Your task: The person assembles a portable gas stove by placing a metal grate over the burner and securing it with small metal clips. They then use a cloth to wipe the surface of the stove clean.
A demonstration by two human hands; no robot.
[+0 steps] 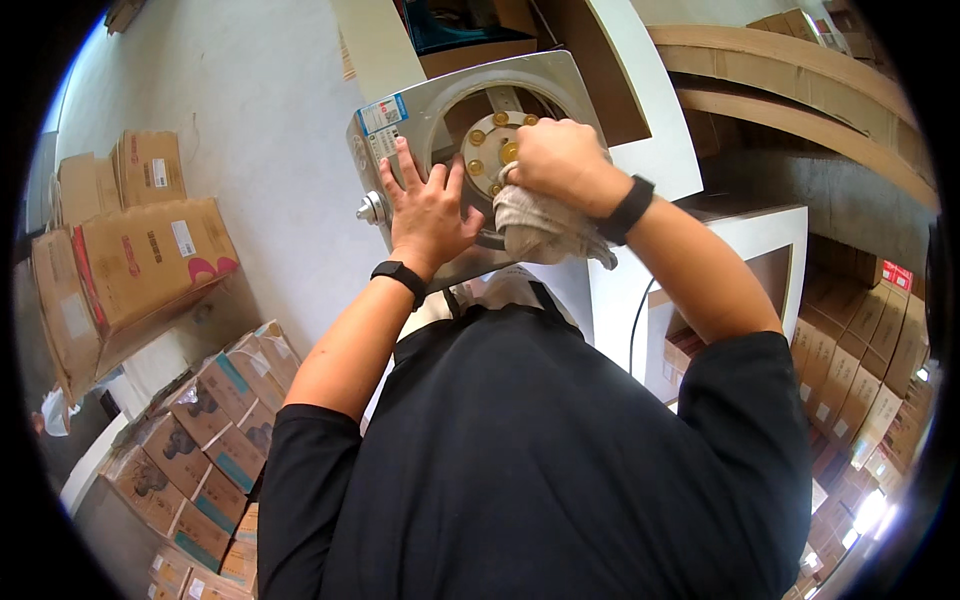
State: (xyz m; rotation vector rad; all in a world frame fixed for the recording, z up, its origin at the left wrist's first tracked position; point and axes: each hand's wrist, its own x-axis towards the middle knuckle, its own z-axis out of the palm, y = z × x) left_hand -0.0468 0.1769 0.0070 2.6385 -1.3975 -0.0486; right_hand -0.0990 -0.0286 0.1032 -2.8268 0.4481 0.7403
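Note:
A silver metal gas stove [470,85] with a round burner opening lies in front of me. Inside the opening sits a burner head [490,140] with several brass-coloured nozzles. My left hand [430,205] rests on the stove's left part with its fingers spread, just below a blue and white label [383,115]. A greyish-white rag [545,225] hangs from my right hand [562,165], which is closed on it at the right side of the burner. A silver knob [372,208] sticks out at the stove's left edge.
White cabinet-like frames [640,100] stand behind and to the right of the stove. Cardboard boxes [155,255] are stacked at the left, and more printed cartons [205,450] sit lower left. Further cartons [860,340] fill the right side. A dark cable [634,325] hangs near the right frame.

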